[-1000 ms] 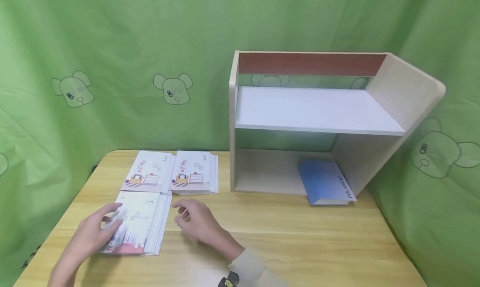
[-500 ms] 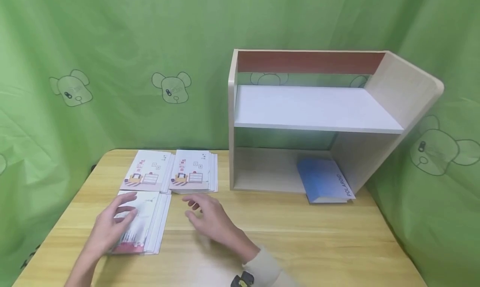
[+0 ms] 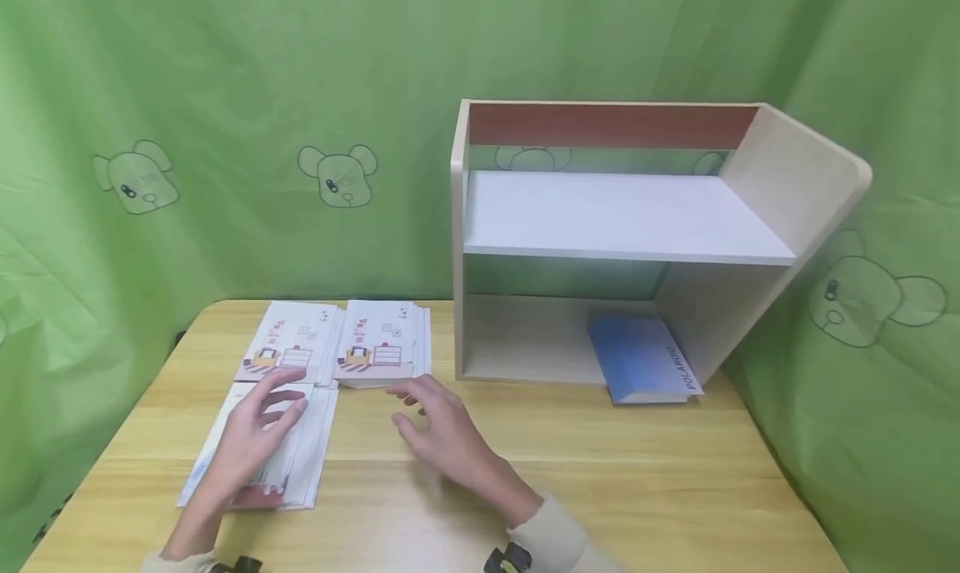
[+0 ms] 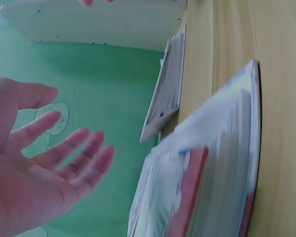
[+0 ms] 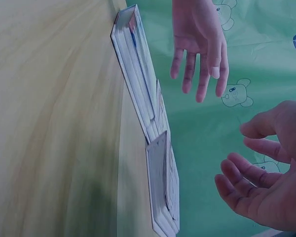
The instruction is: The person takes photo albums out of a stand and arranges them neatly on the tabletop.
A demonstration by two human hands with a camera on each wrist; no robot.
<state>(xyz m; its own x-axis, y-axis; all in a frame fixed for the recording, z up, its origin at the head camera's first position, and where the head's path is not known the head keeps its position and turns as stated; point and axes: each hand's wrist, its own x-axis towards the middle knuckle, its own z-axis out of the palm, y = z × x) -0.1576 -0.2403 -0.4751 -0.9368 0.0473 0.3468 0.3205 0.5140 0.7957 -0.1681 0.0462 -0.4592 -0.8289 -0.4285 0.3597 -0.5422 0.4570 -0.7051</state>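
Observation:
My left hand [image 3: 255,435] hovers over the near white book [image 3: 313,440], fingers bent loosely and thumb apart. In the left wrist view, a gap separates the left hand [image 4: 49,173] from that book [image 4: 222,143], whose page edges face the camera. My right hand [image 3: 446,431] hangs over the table to the right of the books, also relaxed and holding nothing. Behind lie two white books with matching yellow and pink printed drawings, one at the left [image 3: 296,331] and one at the right [image 3: 378,331].
A wooden two-tier shelf [image 3: 630,215] stands at the back right. On its lower level a blue book marked POLAROID [image 3: 641,356] lies flat, its front end jutting over the shelf edge. Green curtain [image 3: 240,73] surrounds the wooden table [image 3: 600,481].
My left hand has moved right and farther back across the near book. My right hand has shifted slightly right, away from the books. The books stay where they were.

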